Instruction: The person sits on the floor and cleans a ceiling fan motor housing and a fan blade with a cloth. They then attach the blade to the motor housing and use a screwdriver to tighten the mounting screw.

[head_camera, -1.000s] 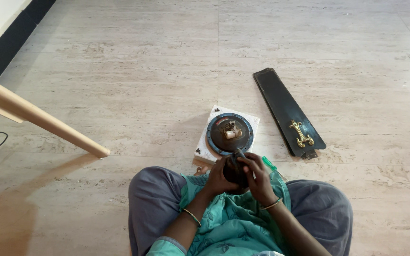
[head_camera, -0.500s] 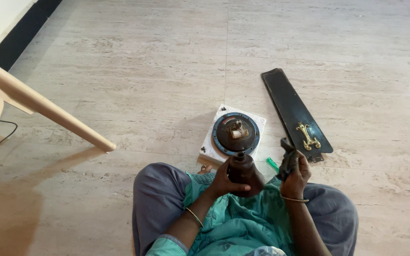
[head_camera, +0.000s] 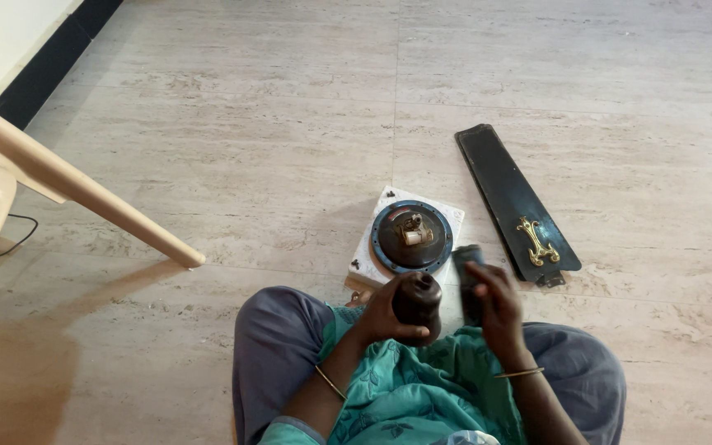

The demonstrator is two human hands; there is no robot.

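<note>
Left hand (head_camera: 381, 317) gripping dark cup (head_camera: 418, 306), neck toward 12 o'clock; right hand (head_camera: 496, 309) wrapped round black tool (head_camera: 466, 262), also pointing 12.

My right hand (head_camera: 494, 306) is motion-blurred, and the dark tool (head_camera: 466, 265) it grips is smeared too, so I cannot tell its kind. My left hand (head_camera: 385, 317) covers the near side of the dark rounded part (head_camera: 419, 303). The plastic chair (head_camera: 18, 177) runs off the left edge; only one leg and part of the seat show. A thin cable (head_camera: 18, 224) slips behind it. The fitting (head_camera: 412, 231) at the round motor plate's centre is too small to make out.
</note>
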